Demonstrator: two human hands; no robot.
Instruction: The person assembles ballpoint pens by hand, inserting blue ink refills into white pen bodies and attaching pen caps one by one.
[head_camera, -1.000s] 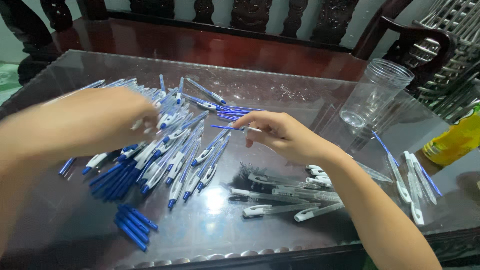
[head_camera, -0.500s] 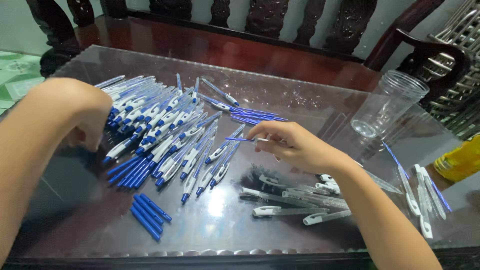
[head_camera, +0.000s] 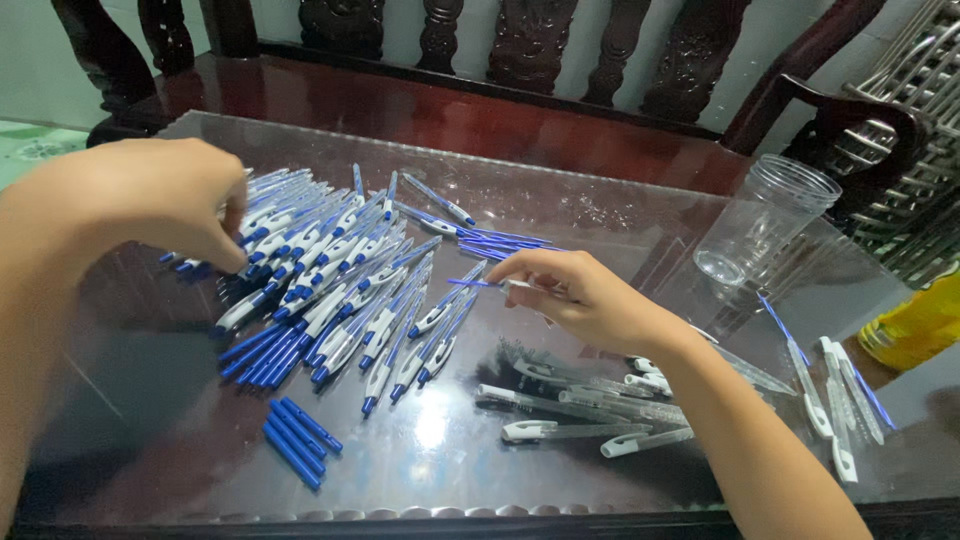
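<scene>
A big spread of blue-and-white pens covers the left half of the glass table top. My left hand reaches down into the far left of the pile, fingers curled on the pens there; what it grips is hidden. My right hand hovers over the middle of the table, pinching a thin blue ink refill that points left. Several more refills lie just behind it. Clear pen barrels with white clips lie in front of my right forearm.
An empty clear plastic jar stands at the right. Loose blue caps lie near the front edge. More barrels and refills sit far right beside a yellow bottle. A dark carved wooden bench runs behind the table.
My left hand has dropped from above the pile onto its far left side. My right hand keeps the refill and has barely shifted. The camera moved slightly.
</scene>
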